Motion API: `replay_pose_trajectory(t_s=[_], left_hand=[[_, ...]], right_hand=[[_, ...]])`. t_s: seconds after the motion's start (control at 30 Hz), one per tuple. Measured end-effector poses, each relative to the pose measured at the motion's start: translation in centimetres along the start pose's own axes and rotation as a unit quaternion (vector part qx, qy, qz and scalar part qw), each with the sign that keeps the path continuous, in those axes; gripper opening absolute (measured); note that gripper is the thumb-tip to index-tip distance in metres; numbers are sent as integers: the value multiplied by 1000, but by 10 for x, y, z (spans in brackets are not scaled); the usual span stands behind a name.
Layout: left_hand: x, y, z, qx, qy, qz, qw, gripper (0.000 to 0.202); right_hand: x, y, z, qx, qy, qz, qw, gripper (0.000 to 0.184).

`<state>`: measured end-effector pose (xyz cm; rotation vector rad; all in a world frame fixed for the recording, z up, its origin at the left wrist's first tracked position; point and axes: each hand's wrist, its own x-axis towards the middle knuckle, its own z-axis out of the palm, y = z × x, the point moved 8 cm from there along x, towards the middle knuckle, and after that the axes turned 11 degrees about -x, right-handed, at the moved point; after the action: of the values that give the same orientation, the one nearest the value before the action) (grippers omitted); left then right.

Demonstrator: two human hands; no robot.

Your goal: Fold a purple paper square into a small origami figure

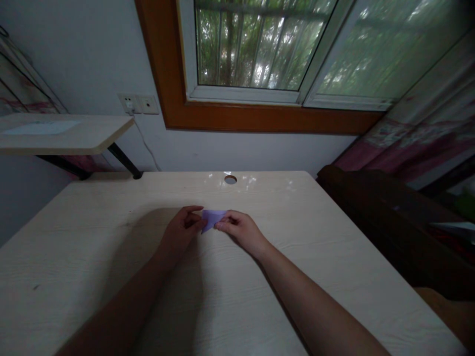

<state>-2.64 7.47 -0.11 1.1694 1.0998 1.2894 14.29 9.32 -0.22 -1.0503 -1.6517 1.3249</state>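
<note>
A small folded piece of purple paper (212, 217) lies on the pale wooden table (334, 257), a little beyond its middle. My left hand (182, 230) pinches the paper's left edge with curled fingers. My right hand (237, 228) presses on its right edge, fingers closed over it. Both forearms reach in from the near edge. Part of the paper is hidden under my fingers.
A round cable hole (230, 179) sits near the table's far edge. A second table top (63, 133) stands higher at the far left, below a wall socket (138, 104) with a cable. A window is above; dark furniture (389, 217) and a curtain stand to the right.
</note>
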Motion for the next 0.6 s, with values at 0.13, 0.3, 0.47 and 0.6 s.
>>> replay_pose_trajectory(t_s=[0.13, 0.3, 0.47, 0.6], left_hand=[[0, 0, 3, 15, -17, -6, 1000, 42], [-3, 3, 7, 27, -29, 7, 999, 39], [-4, 2, 10, 38, -40, 13, 998, 37], [-4, 1, 11, 50, -48, 13, 998, 33]], right_hand=[[0, -3, 0, -12, -9, -16, 1000, 23], [0, -2, -1, -29, -9, -16, 999, 20], [0, 1, -1, -24, -8, -12, 1000, 20], [-1, 1, -2, -30, -6, -18, 999, 20]])
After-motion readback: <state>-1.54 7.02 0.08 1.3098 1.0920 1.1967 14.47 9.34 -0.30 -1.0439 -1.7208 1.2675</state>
